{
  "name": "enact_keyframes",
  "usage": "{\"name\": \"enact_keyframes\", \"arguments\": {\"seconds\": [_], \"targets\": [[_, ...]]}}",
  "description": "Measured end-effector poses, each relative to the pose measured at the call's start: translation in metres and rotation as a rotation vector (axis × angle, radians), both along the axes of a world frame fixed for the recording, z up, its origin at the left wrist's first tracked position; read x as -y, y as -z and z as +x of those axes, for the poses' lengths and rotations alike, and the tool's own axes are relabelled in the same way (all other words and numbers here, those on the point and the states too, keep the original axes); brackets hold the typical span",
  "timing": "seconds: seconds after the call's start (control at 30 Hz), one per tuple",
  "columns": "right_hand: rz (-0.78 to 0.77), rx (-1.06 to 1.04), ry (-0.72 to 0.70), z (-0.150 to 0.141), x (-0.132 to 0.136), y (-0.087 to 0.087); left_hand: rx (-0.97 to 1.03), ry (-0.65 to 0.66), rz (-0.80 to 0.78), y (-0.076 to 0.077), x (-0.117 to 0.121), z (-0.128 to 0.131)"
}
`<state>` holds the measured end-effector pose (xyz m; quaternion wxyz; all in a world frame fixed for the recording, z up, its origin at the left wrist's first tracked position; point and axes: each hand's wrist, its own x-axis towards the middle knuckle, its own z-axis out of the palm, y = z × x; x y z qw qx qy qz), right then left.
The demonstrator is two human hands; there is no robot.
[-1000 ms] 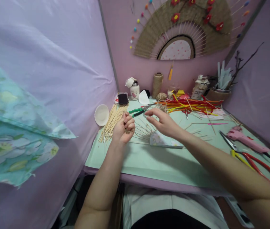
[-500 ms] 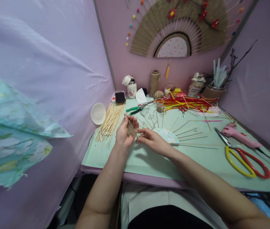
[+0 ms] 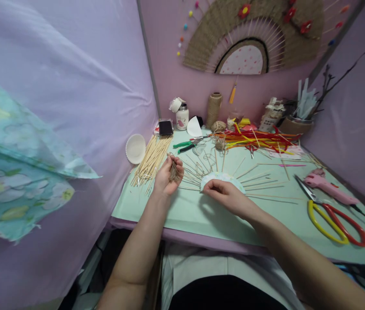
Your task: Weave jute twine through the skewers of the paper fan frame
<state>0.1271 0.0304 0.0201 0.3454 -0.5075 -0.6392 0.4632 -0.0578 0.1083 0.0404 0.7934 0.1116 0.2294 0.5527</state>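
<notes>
My left hand (image 3: 167, 177) is raised a little over the green mat (image 3: 202, 215), fingers curled round a small bundle of brown twine (image 3: 173, 171). My right hand (image 3: 226, 194) rests on the mat with its fingers closed, pinching the near edge of a pale half-round paper piece (image 3: 223, 178). Thin wooden sticks (image 3: 260, 178) fan out from under that paper piece like spokes.
A pile of bamboo skewers (image 3: 152, 158) and a white paper bowl (image 3: 135, 148) lie at the left. Green-handled pliers (image 3: 185, 146), coloured strips (image 3: 260, 140), a twine spool (image 3: 214, 108) and jars stand at the back. Yellow-and-red scissors (image 3: 334, 215) and a pink glue gun (image 3: 329, 187) lie right.
My right hand dropped from above the mat, passed by the twine in my left hand, and now rests on the half-round paper piece. The left hand kept the twine bundle.
</notes>
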Motion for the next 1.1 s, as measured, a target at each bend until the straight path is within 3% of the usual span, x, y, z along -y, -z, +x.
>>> {"name": "enact_keyframes", "arguments": {"seconds": [0.1,0.27,0.43,0.57,0.77,0.93,1.1], "targets": [[-0.096,-0.177,0.025,0.004,0.001,0.000,0.021,0.061,-0.001,-0.001,0.002,-0.002],[-0.384,-0.602,0.046,0.002,0.001,-0.001,0.059,0.179,0.036,0.001,0.006,-0.004],[-0.399,-0.758,0.073,0.004,0.002,-0.012,-0.026,0.267,0.082,0.007,0.007,-0.004],[-0.293,-0.633,0.036,0.011,-0.001,-0.020,-0.140,0.308,0.121,0.011,0.009,-0.002],[0.087,-0.167,-0.018,0.016,-0.015,-0.034,-0.266,0.336,0.164,0.015,0.010,0.002],[0.208,-0.140,0.018,0.014,-0.025,-0.046,-0.282,0.325,0.168,0.019,0.011,0.003],[0.289,-0.179,0.216,0.025,-0.022,-0.043,-0.275,0.209,0.111,0.022,0.012,0.001]]}}
